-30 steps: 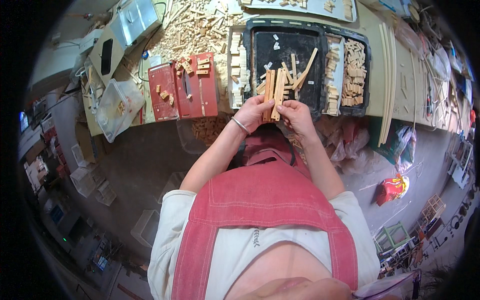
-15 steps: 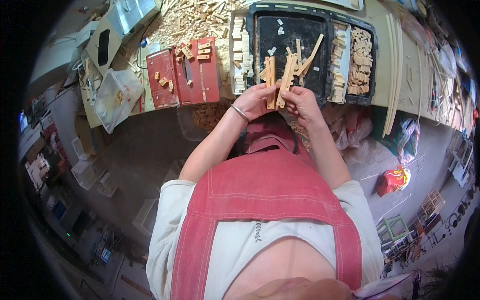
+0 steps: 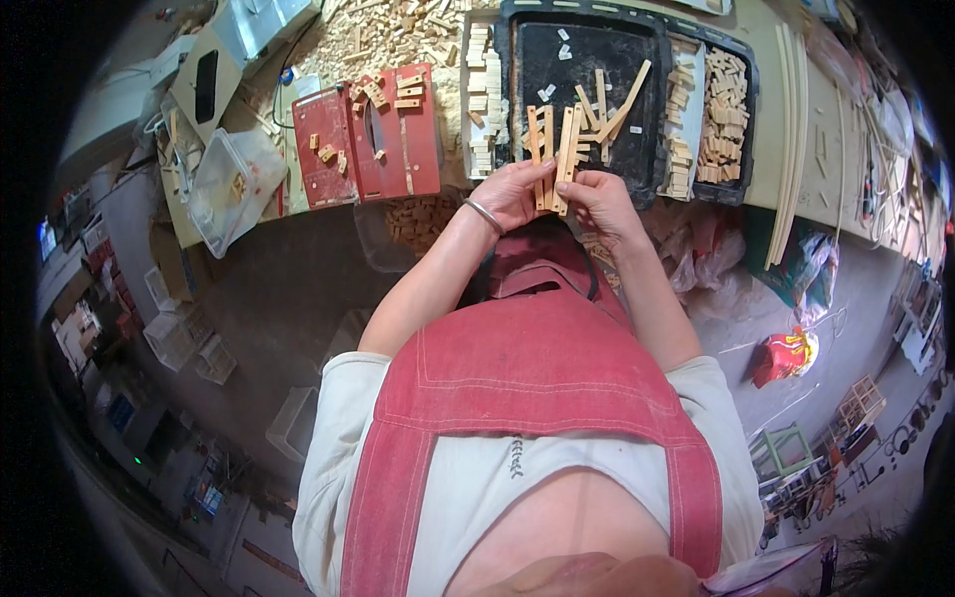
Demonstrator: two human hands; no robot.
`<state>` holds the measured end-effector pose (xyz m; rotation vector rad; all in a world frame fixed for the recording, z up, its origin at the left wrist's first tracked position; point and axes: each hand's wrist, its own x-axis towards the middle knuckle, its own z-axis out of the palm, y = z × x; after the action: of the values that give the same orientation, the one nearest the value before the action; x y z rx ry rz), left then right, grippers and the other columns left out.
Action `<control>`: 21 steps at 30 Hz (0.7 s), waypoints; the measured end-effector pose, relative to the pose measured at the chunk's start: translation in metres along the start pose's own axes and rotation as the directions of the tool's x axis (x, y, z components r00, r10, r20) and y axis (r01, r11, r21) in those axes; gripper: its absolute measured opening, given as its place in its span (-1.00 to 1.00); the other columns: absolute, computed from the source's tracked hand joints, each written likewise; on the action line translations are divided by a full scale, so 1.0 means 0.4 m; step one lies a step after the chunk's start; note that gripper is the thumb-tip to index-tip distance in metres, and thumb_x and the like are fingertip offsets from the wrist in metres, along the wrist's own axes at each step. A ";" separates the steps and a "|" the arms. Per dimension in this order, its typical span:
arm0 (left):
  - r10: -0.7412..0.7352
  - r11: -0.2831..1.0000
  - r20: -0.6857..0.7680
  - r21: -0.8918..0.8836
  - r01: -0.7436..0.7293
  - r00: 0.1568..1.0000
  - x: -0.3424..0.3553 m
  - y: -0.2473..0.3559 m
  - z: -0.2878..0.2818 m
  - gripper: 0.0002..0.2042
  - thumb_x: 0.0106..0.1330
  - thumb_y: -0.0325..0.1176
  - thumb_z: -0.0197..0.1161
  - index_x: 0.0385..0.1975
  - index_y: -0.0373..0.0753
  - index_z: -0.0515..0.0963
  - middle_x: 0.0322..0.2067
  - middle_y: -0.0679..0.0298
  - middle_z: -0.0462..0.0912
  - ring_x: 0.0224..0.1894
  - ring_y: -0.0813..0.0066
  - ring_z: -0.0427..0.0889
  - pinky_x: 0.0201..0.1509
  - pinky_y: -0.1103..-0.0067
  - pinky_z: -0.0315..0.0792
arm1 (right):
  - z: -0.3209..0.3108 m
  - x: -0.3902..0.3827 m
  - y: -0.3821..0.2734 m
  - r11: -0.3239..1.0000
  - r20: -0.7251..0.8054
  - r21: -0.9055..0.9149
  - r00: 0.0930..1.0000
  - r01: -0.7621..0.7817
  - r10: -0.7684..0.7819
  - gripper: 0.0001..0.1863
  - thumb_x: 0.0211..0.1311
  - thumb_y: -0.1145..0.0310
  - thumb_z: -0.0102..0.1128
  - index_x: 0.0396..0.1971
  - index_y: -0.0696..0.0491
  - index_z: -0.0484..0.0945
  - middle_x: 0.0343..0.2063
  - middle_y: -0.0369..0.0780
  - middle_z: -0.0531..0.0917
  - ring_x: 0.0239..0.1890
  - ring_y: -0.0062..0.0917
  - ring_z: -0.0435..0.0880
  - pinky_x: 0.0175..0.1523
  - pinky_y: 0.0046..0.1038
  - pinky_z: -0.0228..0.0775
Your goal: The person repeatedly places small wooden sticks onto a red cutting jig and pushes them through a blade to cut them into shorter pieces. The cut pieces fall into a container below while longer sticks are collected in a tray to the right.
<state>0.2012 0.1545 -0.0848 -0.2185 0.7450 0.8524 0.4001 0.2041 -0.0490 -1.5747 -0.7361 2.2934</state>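
Over the near edge of a black tray (image 3: 527, 60), my left hand (image 3: 510, 193) grips wooden strips (image 3: 534, 134), stood up side by side with their far ends fanned slightly apart. My right hand (image 3: 602, 204) pinches another pair of light wooden strips (image 3: 568, 139) between thumb and fingers, close beside the left bundle. Small holes show near the ends of the strips. Further loose wooden sticks (image 3: 627, 99) lie crossed in the tray just past my right hand. How many strips each hand holds is hard to tell.
White-lined boxes of small wooden blocks (image 3: 481, 99) flank the tray. At the right stands a black crate of blocks (image 3: 724, 119). A red metal plate (image 3: 398, 149) with a slot carries several blocks on the left. A clear plastic tub (image 3: 224, 194) sits at the bench edge; long strips (image 3: 791, 149) lie right.
The strips in my left hand have spread apart at their far ends. Those in my right hand stand more upright and closer to the left ones.
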 end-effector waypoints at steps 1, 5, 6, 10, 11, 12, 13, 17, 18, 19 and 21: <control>0.005 1.000 -0.005 0.003 -0.005 1.000 -0.002 0.001 0.003 -0.71 0.63 -0.26 0.28 0.21 -0.24 0.65 0.03 0.22 0.81 0.06 0.34 0.81 0.20 0.28 0.70 | 0.001 0.001 0.003 1.000 -0.009 0.002 1.000 0.004 -0.004 -0.80 0.36 0.35 0.53 -0.46 0.02 0.72 -0.68 -0.46 0.57 -0.74 -0.81 0.38 -0.64 -0.66 0.05; 0.022 1.000 -0.029 0.014 -0.022 0.999 -0.005 0.005 0.013 -0.73 0.62 -0.31 0.28 0.18 -0.28 0.65 0.01 0.18 0.82 0.03 0.32 0.82 0.17 0.31 0.72 | -0.007 0.005 0.008 1.000 -0.008 0.002 1.000 0.002 -0.002 -0.80 0.36 0.36 0.53 -0.47 0.02 0.71 -0.67 -0.46 0.58 -0.73 -0.81 0.38 -0.64 -0.66 0.06; 0.026 1.000 -0.038 0.016 -0.026 0.999 -0.004 0.004 0.012 -0.74 0.62 -0.32 0.27 0.17 -0.29 0.65 0.00 0.17 0.82 0.01 0.31 0.83 0.16 0.32 0.72 | -0.006 0.004 0.006 1.000 -0.005 -0.001 1.000 0.007 -0.007 -0.80 0.36 0.36 0.53 -0.47 0.02 0.71 -0.67 -0.45 0.58 -0.73 -0.81 0.38 -0.64 -0.66 0.06; 0.045 0.998 -0.022 0.049 -0.044 0.999 0.001 -0.001 -0.002 -0.71 0.60 -0.29 0.32 0.19 -0.27 0.65 0.06 0.18 0.81 0.07 0.32 0.81 0.21 0.29 0.69 | -0.001 -0.003 0.000 1.000 -0.011 0.003 1.000 -0.007 0.007 -0.80 0.35 0.36 0.53 -0.47 0.03 0.71 -0.65 -0.45 0.60 -0.72 -0.81 0.38 -0.64 -0.66 0.06; 0.048 0.998 -0.024 0.045 -0.047 0.999 0.007 -0.007 -0.009 -0.71 0.60 -0.29 0.32 0.19 -0.27 0.65 0.06 0.18 0.81 0.07 0.32 0.81 0.21 0.30 0.69 | -0.001 -0.003 0.001 1.000 -0.008 0.005 1.000 -0.004 0.004 -0.80 0.35 0.36 0.53 -0.46 0.03 0.71 -0.65 -0.45 0.60 -0.72 -0.81 0.38 -0.64 -0.66 0.06; 0.050 0.998 -0.026 0.040 -0.049 0.998 0.012 -0.010 -0.013 -0.71 0.60 -0.29 0.32 0.19 -0.26 0.65 0.06 0.18 0.81 0.07 0.32 0.81 0.21 0.30 0.69 | -0.002 -0.003 0.000 1.000 -0.007 0.007 1.000 -0.001 0.001 -0.81 0.35 0.36 0.53 -0.46 0.03 0.71 -0.64 -0.44 0.60 -0.72 -0.81 0.38 -0.64 -0.66 0.07; 0.048 0.998 -0.027 0.043 -0.046 0.999 0.012 -0.015 -0.020 -0.71 0.60 -0.28 0.32 0.19 -0.25 0.66 0.06 0.18 0.82 0.07 0.32 0.81 0.21 0.30 0.69 | -0.002 -0.003 0.000 1.000 -0.006 0.010 1.000 0.002 -0.002 -0.81 0.35 0.37 0.53 -0.46 0.04 0.71 -0.64 -0.44 0.60 -0.72 -0.81 0.38 -0.63 -0.66 0.07; 0.040 0.998 -0.062 0.044 -0.037 0.997 0.009 -0.013 -0.010 -0.74 0.59 -0.29 0.34 0.16 -0.24 0.67 0.02 0.20 0.82 0.02 0.33 0.82 0.14 0.34 0.71 | -0.006 0.000 0.014 1.000 -0.019 -0.010 1.000 0.005 -0.005 -0.80 0.35 0.36 0.53 -0.46 0.04 0.71 -0.65 -0.44 0.60 -0.71 -0.80 0.39 -0.63 -0.65 0.09; 0.037 0.999 -0.073 0.035 -0.034 0.997 0.007 -0.015 -0.009 -0.75 0.59 -0.31 0.34 0.13 -0.25 0.68 -0.03 0.22 0.83 -0.02 0.33 0.83 0.11 0.34 0.72 | -0.004 -0.001 0.017 1.000 -0.024 -0.017 1.000 0.013 -0.013 -0.81 0.35 0.36 0.53 -0.46 0.04 0.71 -0.65 -0.44 0.60 -0.72 -0.80 0.39 -0.63 -0.65 0.08; 0.051 0.998 -0.091 0.033 -0.048 0.995 0.009 -0.016 -0.006 -0.76 0.59 -0.29 0.35 0.11 -0.24 0.68 -0.05 0.24 0.83 -0.05 0.34 0.83 0.07 0.35 0.72 | -0.004 -0.001 0.017 1.000 -0.023 -0.009 1.000 0.002 -0.002 -0.81 0.36 0.36 0.53 -0.45 0.04 0.71 -0.66 -0.44 0.60 -0.72 -0.80 0.39 -0.63 -0.65 0.07; 0.056 0.998 -0.085 0.043 -0.053 0.995 0.024 -0.012 -0.011 -0.77 0.59 -0.27 0.34 0.10 -0.23 0.68 -0.06 0.25 0.83 -0.06 0.35 0.82 0.05 0.35 0.71 | -0.006 0.005 0.012 1.000 -0.020 0.001 1.000 -0.009 0.009 -0.80 0.36 0.36 0.52 -0.45 0.03 0.70 -0.66 -0.43 0.59 -0.73 -0.80 0.39 -0.64 -0.65 0.07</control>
<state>0.2066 0.1551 -0.0949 -0.2005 0.8519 0.8828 0.4018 0.2014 -0.0538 -1.6013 -0.7242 2.2803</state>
